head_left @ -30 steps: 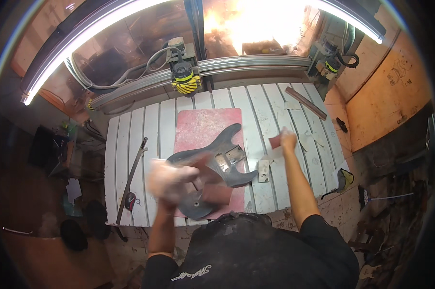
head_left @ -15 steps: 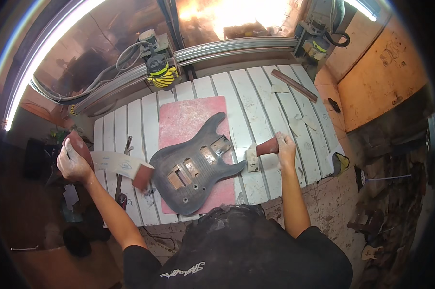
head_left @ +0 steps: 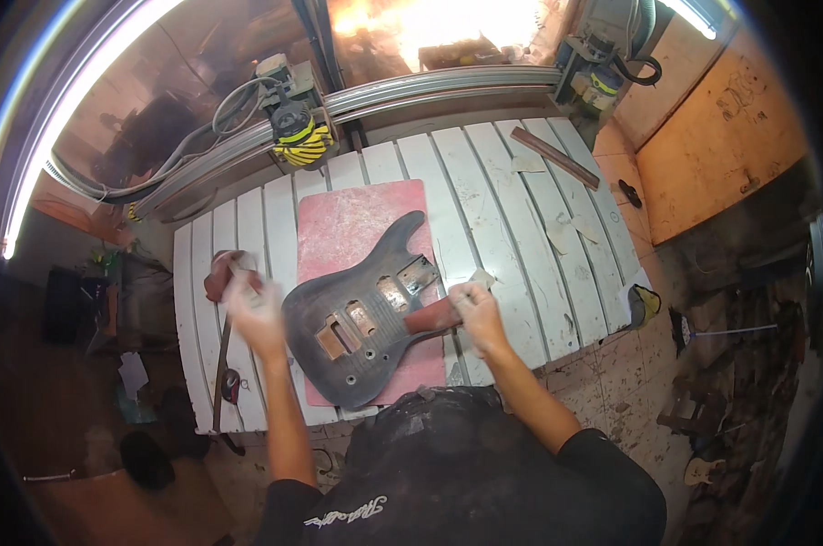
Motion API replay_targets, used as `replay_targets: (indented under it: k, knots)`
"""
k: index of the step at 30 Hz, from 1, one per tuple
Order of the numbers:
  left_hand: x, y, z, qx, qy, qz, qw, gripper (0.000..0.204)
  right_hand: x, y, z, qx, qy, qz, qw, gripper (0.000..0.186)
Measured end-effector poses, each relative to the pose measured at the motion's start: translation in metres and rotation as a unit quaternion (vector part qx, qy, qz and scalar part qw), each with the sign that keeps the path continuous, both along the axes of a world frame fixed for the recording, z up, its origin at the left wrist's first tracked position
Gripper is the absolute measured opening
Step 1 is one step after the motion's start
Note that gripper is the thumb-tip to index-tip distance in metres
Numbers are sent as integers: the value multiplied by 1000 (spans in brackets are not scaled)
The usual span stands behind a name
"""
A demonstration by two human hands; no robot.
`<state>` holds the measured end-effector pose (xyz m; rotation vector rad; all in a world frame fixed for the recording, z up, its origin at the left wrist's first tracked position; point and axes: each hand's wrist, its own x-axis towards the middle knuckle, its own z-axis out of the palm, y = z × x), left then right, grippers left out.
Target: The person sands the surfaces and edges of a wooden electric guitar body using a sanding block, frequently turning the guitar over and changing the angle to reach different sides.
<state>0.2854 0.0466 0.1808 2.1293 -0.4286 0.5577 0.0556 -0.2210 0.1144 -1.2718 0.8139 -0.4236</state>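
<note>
guitar body [head_left: 378, 320] slants upper-right lengthwise; sandpaper [head_left: 430, 318] perhaps touching

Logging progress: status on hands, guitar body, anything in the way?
Left hand grips red paper, blurred. Right hand grips red strip, partly hiding body. Body on pink mat.

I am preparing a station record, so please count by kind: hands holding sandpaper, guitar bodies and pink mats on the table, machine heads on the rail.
Left hand and right hand holding sandpaper: 2
Guitar body: 1
Pink mat: 1
Machine heads on the rail: 2
Total: 6
</note>
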Motion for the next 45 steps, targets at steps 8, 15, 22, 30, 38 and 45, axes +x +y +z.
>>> replay_targets:
  k: [8, 15, 22, 30, 38, 45]
  knots:
    - [-132, -65, -70, -110, 518, -281, 800, 27, 9, 14, -32, -2, 10, 39, 999, 22]
    - [-122, -55, -49, -206, 516, -220, 802, 21, -17, -46, -85, -412, 320, 11, 853, 52]
    - [-124, -62, -51, -270, 534, -251, 761, 27, -19, -61, -102, -337, 264, 30, 903, 57]
    - [-129, -74, -54, -286, 596, -302, 687, 28, -1, -3, 8, 51, 8, 185, 981, 55]
    - [-141, -88, -39, -200, 432, -275, 836, 32, -6, 23, 6, 157, -106, 276, 942, 40]
    - [-137, -79, -42, -194, 447, -287, 824, 40, -4, 28, 6, 124, -102, 268, 950, 35]
